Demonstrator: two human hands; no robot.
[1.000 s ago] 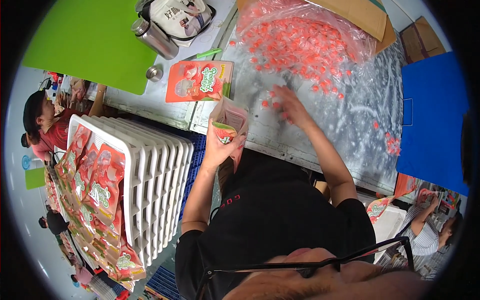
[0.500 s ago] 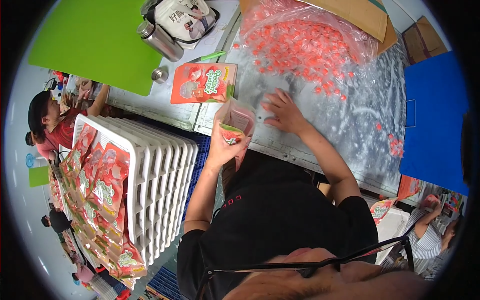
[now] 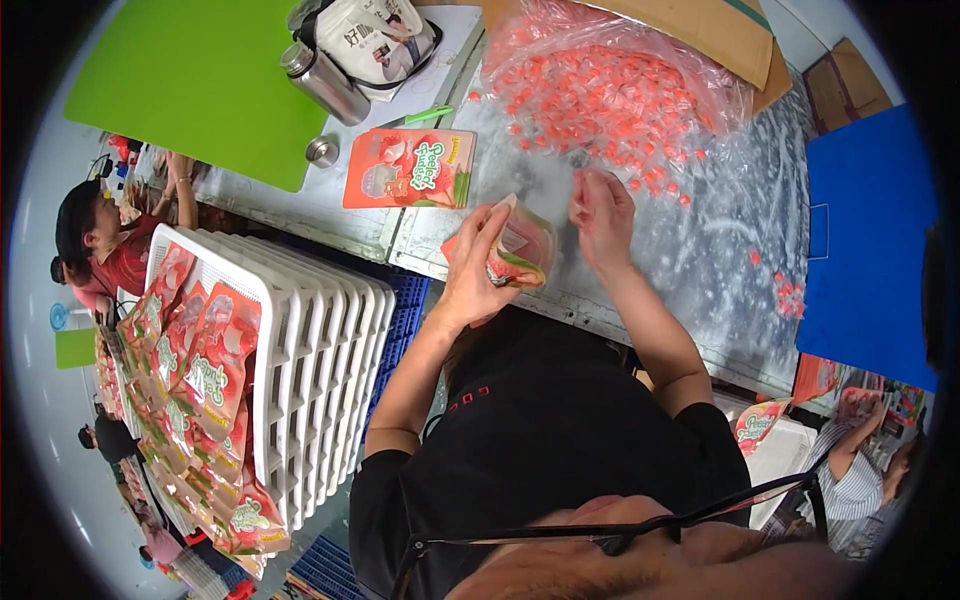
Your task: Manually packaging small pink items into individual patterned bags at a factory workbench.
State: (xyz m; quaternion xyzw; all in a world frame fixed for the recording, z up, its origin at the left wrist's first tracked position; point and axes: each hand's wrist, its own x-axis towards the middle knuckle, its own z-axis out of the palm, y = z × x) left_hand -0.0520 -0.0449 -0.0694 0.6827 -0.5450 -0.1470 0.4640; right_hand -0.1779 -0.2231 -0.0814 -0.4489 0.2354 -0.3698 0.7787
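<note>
1. The pouch (image 3: 518, 250) in the left hand (image 3: 478, 262) is red-pink with a green patch and a see-through middle.
2. The candy pile (image 3: 600, 90) is all salmon-pink wrappers inside a clear bag.
3. The flat pouch (image 3: 410, 168) on the table is red with green and white bits.
4. Bright lime-green board (image 3: 190, 80), solid blue board (image 3: 868, 250).
5. White slatted crate (image 3: 320, 350), packed with red pouches (image 3: 200, 370).
6. Shiny silver flask (image 3: 322, 82), black shirt (image 3: 540, 420).

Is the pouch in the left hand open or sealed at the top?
Open: the left hand holds the pouch with its mouth spread wide.
</note>
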